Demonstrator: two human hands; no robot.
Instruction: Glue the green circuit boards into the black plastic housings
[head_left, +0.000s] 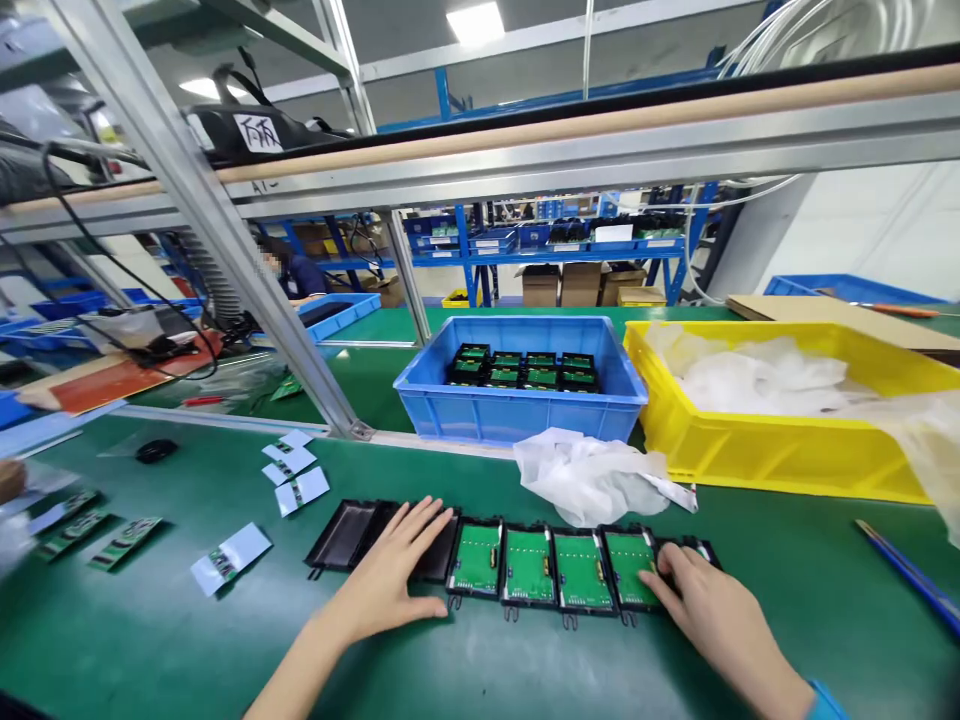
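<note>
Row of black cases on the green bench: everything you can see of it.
The row of black cases lies flat, open side up, side by side across the green tabletop. They look like plastic. Four clearly show green boards; the leftmost shows a dark inside, no board. Small dark loops stick out along the near edge. The left hand spreads over the left part, hiding some; the right hand covers much of the right end, its thumb at the fourth board.
</note>
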